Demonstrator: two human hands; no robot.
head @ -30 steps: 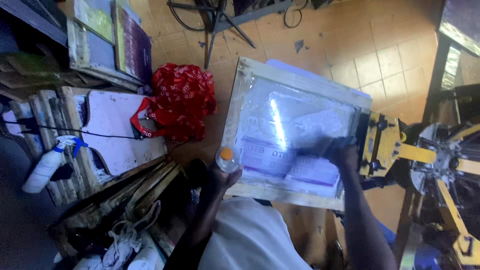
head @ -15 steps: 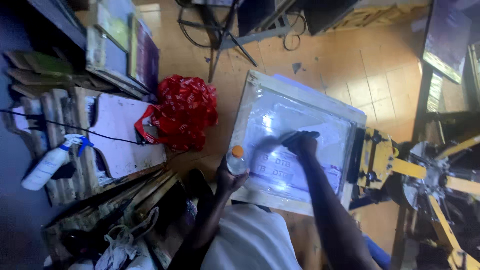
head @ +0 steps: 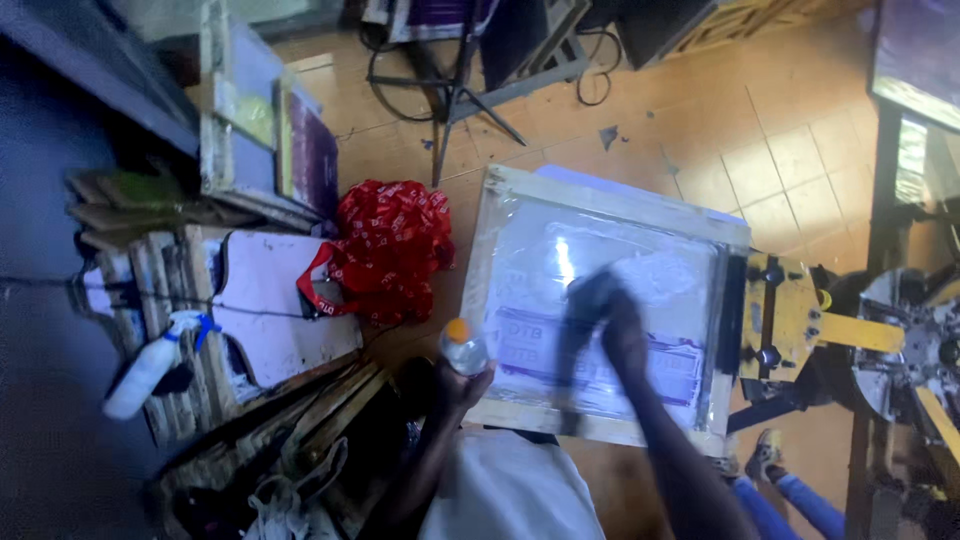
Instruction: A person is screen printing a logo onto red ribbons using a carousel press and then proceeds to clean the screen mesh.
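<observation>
At the left edge of the printing screen (head: 610, 300), the left hand (head: 462, 385) grips a small bottle (head: 463, 347) with an orange cap. Further right, the blurred right hand (head: 620, 325) presses a dark cloth (head: 583, 300) on the mesh; its grip I cannot tell. Wiping seems under way, and the next stroke probably calls for steady, even pressure.

Printing screen (head: 560, 250): pale wooden frame, translucent whitish mesh, lay flat on press, clamped at right edge by yellow bracket; faint purple printed band across lower mesh, glare streak near upper middle

Dark cloth (head: 585, 305): blurred, pressed on mesh near centre, under right hand (head: 625, 335)

Small bottle (head: 463, 348): clear plastic, orange cap, roughly upright, gripped from below by left hand (head: 455, 385), just at frame's left edge, lower corner
</observation>
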